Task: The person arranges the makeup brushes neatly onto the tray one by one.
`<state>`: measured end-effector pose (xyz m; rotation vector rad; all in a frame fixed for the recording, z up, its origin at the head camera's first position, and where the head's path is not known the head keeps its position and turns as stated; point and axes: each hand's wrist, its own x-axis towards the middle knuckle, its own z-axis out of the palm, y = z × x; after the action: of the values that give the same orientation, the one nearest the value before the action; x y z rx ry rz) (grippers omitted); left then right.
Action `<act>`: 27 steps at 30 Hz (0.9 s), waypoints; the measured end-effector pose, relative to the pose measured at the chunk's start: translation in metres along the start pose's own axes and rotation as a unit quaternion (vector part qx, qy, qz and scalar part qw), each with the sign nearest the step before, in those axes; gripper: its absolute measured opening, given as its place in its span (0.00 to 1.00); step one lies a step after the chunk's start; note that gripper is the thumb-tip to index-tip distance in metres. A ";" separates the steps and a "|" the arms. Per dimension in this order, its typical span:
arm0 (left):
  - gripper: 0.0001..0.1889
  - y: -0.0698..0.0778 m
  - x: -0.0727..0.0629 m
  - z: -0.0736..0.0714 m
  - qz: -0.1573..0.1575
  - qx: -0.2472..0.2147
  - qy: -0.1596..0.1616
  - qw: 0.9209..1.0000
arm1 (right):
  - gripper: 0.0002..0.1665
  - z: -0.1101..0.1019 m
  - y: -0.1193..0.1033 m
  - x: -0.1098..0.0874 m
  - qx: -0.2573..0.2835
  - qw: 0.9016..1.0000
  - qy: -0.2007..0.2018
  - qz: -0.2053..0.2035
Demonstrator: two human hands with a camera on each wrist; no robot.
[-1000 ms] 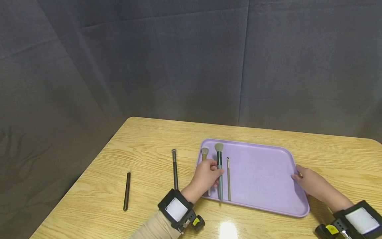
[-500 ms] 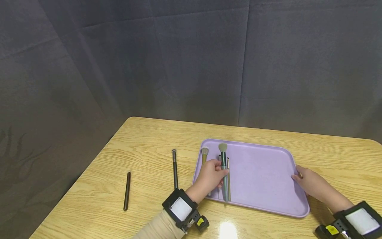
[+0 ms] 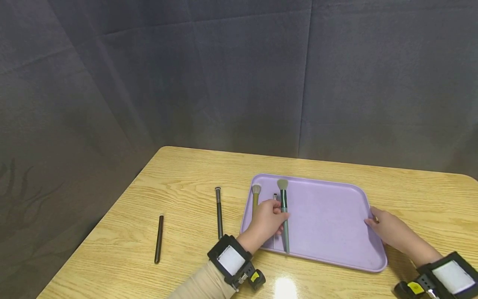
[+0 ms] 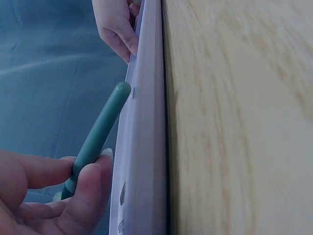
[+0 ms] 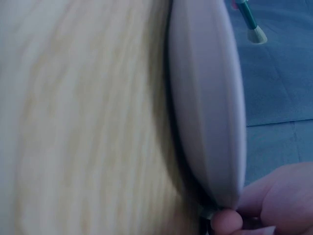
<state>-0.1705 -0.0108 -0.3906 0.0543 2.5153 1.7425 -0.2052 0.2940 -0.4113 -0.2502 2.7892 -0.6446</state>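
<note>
In the head view my left hand (image 3: 265, 220) pinches a green makeup brush (image 3: 285, 204), bristles pointing away, over the left part of a purple tray (image 3: 325, 224). In the left wrist view the brush's green handle (image 4: 102, 129) slants up above the tray rim (image 4: 144, 122), between thumb and fingers. A fluffy brush with a yellowish handle (image 3: 255, 197) lies in the tray at its left side. Beside it is a thin brush (image 3: 275, 196), partly behind my left hand. My right hand (image 3: 390, 228) grips the tray's right rim; its thumb (image 5: 227, 223) shows at the tray's edge.
Left of the tray, a black brush (image 3: 219, 211) lies on the wooden table (image 3: 186, 174), its near end hidden by the left wrist strap. Further left lies a dark slim stick (image 3: 159, 238). A grey curtain (image 3: 239, 83) hangs behind the table.
My left hand has moved a little to the right with the green brush, uncovering the thin brush tip. The slim gold brush seen earlier is now hidden. My right hand stays put.
</note>
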 end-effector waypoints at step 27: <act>0.14 0.009 0.007 0.019 -0.010 0.034 -0.014 0.999 | 0.34 0.003 0.004 0.004 0.013 1.000 -0.006 0.014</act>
<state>-0.1763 0.0107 -0.3897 0.0573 2.5458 1.6380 -0.2086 0.2955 -0.4162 -0.2088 2.7668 -0.6692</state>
